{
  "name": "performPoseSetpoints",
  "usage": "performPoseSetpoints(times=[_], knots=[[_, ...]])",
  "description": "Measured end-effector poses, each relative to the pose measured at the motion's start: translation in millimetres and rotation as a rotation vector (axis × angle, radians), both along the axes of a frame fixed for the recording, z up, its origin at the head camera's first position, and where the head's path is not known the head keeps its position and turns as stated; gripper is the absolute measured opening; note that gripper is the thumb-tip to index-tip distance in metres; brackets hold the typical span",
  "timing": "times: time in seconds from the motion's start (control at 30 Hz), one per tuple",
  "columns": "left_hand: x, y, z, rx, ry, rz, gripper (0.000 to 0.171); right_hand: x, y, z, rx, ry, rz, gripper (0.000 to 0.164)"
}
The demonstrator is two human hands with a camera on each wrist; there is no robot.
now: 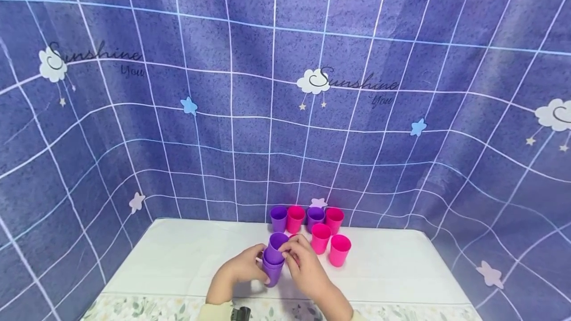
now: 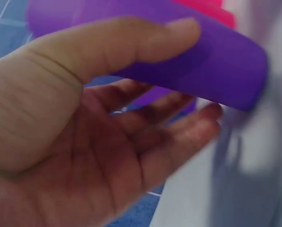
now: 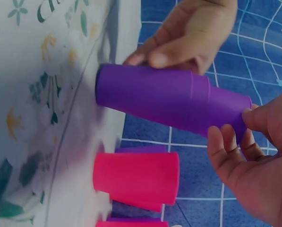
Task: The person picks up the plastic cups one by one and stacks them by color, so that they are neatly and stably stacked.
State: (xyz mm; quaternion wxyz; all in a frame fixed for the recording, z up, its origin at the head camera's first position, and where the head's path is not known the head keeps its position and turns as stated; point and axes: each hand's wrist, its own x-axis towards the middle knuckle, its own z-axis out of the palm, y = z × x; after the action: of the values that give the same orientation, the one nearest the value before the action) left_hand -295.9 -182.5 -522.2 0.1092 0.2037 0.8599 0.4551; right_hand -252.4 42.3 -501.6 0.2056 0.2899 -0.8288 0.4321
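Note:
A stack of nested purple cups (image 1: 272,275) stands near the front of the white table, openings upward. My left hand (image 1: 243,265) grips the lower part of the stack; in the left wrist view its thumb lies along the purple wall (image 2: 226,66) with fingers on the other side. The top purple cup (image 1: 277,242) sits partly inside the ones below. My right hand (image 1: 305,267) pinches that cup at its rim, seen also in the right wrist view on the upper cup (image 3: 228,108). Two rims show lower down the stack.
Behind stand a purple cup (image 1: 278,220), a pink cup (image 1: 295,220), another purple cup (image 1: 315,218) and another pink one (image 1: 335,219). Two pink cups (image 1: 340,250) stand right of my right hand, which partly hides one more. A blue-purple curtain (image 1: 250,162) surrounds the table (image 1: 169,261).

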Motion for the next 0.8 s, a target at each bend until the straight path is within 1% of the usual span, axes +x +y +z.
performPoseSetpoints(times=[0.07, 0.17, 0.27, 0.33, 0.47, 0.53, 0.63, 0.7, 0.73, 0.8], knots=[[-3.3, 0.9, 4.5, 0.005, -0.009, -0.002, 0.068, -2.5, -0.4, -3.2, 0.013, 0.001, -0.011, 0.018], [-7.7, 1.7, 10.9, 0.047, -0.027, -0.016, 0.071, -5.0, -2.2, -7.1, 0.038, 0.003, -0.019, 0.017], [-11.4, -0.3, 13.2, 0.095, -0.039, -0.053, 0.069, -5.9, -4.9, -9.6, 0.056, -0.014, -0.014, 0.016], [-14.5, -2.7, 10.7, 0.138, -0.056, -0.097, 0.068, -6.1, -6.3, -11.5, 0.063, -0.021, -0.011, 0.015], [-23.5, -7.3, 0.9, 0.254, -0.098, -0.209, 0.067, -6.4, -7.4, -14.7, 0.067, -0.022, -0.003, 0.014], [-27.4, -9.5, -4.2, 0.290, -0.113, -0.242, 0.066, -6.3, -7.6, -15.5, 0.069, -0.030, 0.006, 0.014], [-30.1, -12.3, -10.3, 0.324, -0.137, -0.262, 0.065, -4.4, -7.6, -13.7, 0.060, -0.073, 0.016, 0.016], [-30.6, -12.9, -12.5, 0.338, -0.154, -0.260, 0.066, -4.4, -5.9, -10.3, 0.047, -0.102, 0.007, 0.017], [-30.3, -13.0, -12.5, 0.343, -0.161, -0.256, 0.067, -4.8, -4.4, -8.3, 0.032, -0.109, -0.004, 0.017], [-30.0, -12.6, -12.4, 0.339, -0.167, -0.245, 0.068, -7.4, 0.4, -3.6, -0.009, -0.095, -0.020, 0.017]])
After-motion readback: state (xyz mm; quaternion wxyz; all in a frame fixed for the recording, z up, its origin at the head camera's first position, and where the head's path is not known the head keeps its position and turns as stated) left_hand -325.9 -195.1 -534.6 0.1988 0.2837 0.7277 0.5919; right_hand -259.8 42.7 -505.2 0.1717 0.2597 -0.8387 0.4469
